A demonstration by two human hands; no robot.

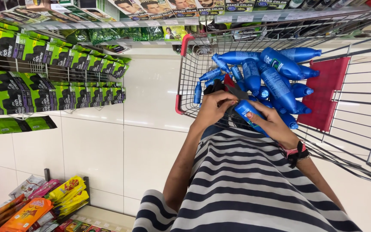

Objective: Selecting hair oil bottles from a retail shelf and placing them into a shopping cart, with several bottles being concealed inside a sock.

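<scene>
My right hand grips a blue plastic bottle just over the near rim of a wire shopping cart. My left hand is closed on a dark tool pressed against the top of that bottle. Behind both hands, several more blue bottles lie piled in the cart basket. A red flap stands at the cart's right side. My striped shirt fills the lower middle of the view.
Green and black boxes hang in rows on shelves at the left. Boxes with printed portraits line the top shelf. Orange, yellow and pink packets fill a rack at the bottom left. White floor tiles lie between.
</scene>
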